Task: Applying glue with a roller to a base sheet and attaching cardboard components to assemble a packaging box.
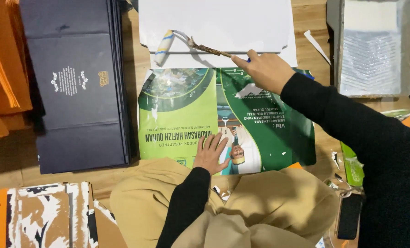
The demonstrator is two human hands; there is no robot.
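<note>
**Roller on white card, hand flat on green poster**

The right hand (267,69) is gripping the crusted handle of a small paint roller (164,46), fingers curled around it, its soft striped sleeve resting on the smooth white card (241,23). The left hand (210,154) is pressing flat, fingers spread, on a glossy green poster (177,115) lying just below. A ribbed metal tray (371,59), holding a pale film of liquid, is sitting at the right. Dark folded boards (76,82) are stacked at the left.

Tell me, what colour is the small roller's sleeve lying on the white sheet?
The roller sleeve is whitish with blue and yellow stripes, seen in the head view.
</note>
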